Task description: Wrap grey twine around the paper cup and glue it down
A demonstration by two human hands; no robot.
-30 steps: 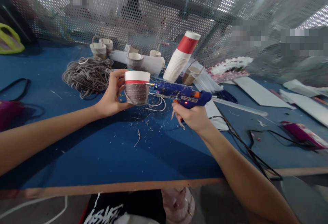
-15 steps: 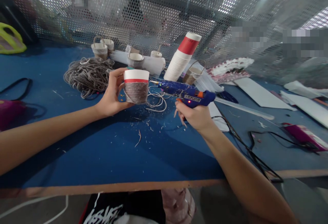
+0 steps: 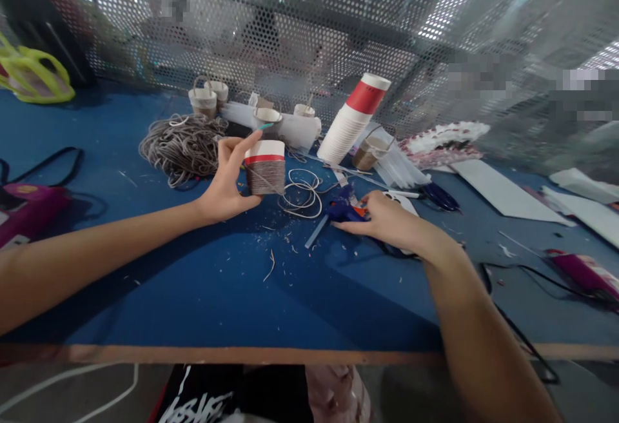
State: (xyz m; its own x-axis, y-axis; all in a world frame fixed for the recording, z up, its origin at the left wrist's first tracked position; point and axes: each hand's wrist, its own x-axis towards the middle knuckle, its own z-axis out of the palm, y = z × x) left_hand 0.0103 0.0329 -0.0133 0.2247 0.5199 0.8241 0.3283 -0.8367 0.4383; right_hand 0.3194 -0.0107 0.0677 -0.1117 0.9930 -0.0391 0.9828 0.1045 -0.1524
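Note:
A paper cup (image 3: 265, 175), white and red at the rim and wound with grey cord below, is held by my left hand (image 3: 227, 181). My thumb is at its base and my index finger is raised near the rim. To the right, my right hand (image 3: 387, 220) grips a blue glue gun (image 3: 344, 207), low over the table. A clear glue stick (image 3: 316, 232) sticks out of its back end toward me. Loops of thin pale cord (image 3: 304, 192) lie between the cup and the gun.
Behind are a heap of grey cord (image 3: 181, 146), small cord-handled cups (image 3: 203, 100) and a leaning stack of paper cups (image 3: 355, 117). White boards (image 3: 507, 189) lie right. Purple glue guns (image 3: 36, 207) rest at both sides. A perforated metal screen (image 3: 300, 29) backs the table.
My right hand has lowered the glue gun from the cup's side to the table and turned it, back end toward me. The cup stays in my left hand, index finger now lifted.

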